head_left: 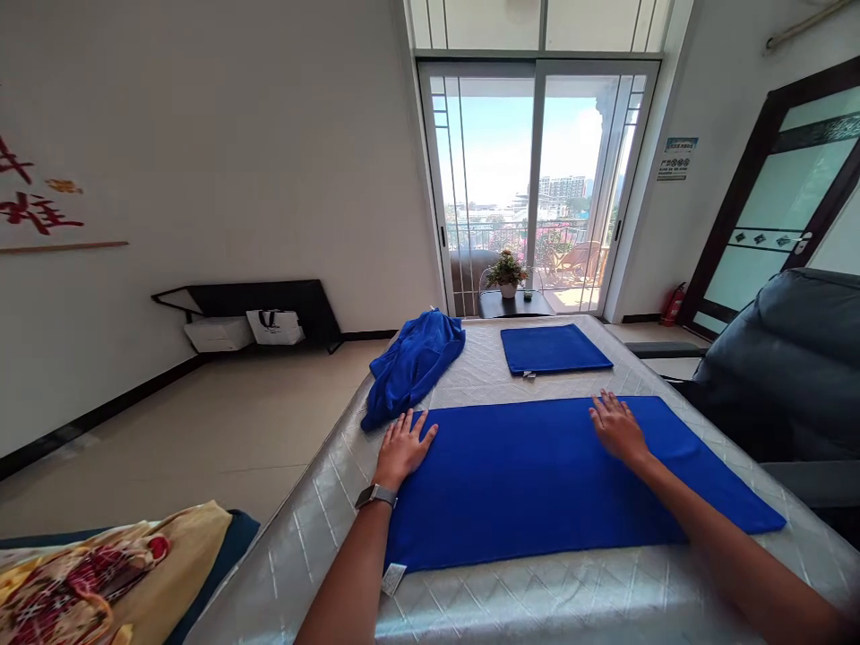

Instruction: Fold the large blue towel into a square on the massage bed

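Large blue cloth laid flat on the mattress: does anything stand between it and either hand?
Nothing visible does. The right hand rests flat on the large blue cloth, the left hand at its left edge. The crumpled blue cloth lies beyond the left hand, not in between.

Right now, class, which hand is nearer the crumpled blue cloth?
Left. The left hand rests at the left edge of the larger flat blue cloth, close to the crumpled blue cloth; the right hand rests farther right, near that flat cloth's far edge.
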Demonstrator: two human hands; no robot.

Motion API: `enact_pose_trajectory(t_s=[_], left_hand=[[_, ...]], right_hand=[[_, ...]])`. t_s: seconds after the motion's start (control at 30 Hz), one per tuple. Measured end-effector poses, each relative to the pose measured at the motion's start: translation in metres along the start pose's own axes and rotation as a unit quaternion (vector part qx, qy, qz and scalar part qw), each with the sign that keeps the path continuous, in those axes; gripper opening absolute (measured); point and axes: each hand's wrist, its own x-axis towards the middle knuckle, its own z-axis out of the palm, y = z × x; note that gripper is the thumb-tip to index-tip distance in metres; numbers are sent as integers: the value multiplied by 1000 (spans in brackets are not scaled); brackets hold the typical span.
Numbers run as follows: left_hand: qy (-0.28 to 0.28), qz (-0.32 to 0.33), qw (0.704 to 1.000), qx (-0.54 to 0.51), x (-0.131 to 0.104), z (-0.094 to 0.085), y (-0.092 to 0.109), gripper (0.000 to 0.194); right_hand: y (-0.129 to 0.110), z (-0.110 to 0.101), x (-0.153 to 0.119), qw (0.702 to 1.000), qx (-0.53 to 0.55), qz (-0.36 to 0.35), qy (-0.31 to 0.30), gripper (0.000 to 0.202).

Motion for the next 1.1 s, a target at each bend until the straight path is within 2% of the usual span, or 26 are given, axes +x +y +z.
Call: enact_pose_trajectory(t_s=[0.1, 0.17, 0.27, 0.33, 0.4, 0.5, 0.63, 0.77, 0.83, 0.87, 0.93, 0.97, 1.03, 1.1], left_hand=[[1, 1, 1000, 4, 0, 0, 0, 72], [0, 4, 1000, 5, 0, 0, 0, 70], [5, 11, 1000, 6, 0, 1, -2, 70], [8, 13, 1000, 7, 1, 1, -2, 70], [9, 13, 1000, 7, 1, 0, -2, 69], [1, 10, 1000, 7, 2, -1, -1, 69], [-4, 6, 1000, 12, 4, -1, -1, 68], [-2, 5, 1000, 7, 6, 1, -2, 70], [-4, 6, 1000, 3, 6, 1, -3, 71], [-6, 6, 1000, 1, 6, 1, -3, 71], [-6, 6, 1000, 0, 7, 2, -3, 71], [-5, 6, 1000, 0, 7, 2, -3, 71], [-4, 6, 1000, -1, 8, 3, -4, 71], [0, 6, 1000, -2, 9, 4, -4, 71]], right_hand=[[-86, -13, -28, 985, 88, -128, -77, 70], [-132, -19, -48, 966, 131, -188, -118, 75], [-172, -19, -74, 950, 157, -221, -152, 86], [-177, -16, -83, 949, 159, -218, -163, 88], [-163, -12, -86, 953, 150, -206, -166, 86], [-112, -6, -85, 967, 117, -164, -157, 83], [-3, 6, -83, 990, 48, -53, -124, 83], [116, 17, -86, 993, -1, 69, -99, 87], [160, 19, -89, 991, -14, 103, -84, 89], [174, 19, -91, 990, -26, 117, -70, 90], [185, 16, -93, 990, -62, 127, -25, 91], [181, 13, -94, 989, -78, 121, 3, 90], [153, 5, -96, 992, -86, 82, 47, 84], [105, -7, -99, 997, -52, 19, 53, 78]])
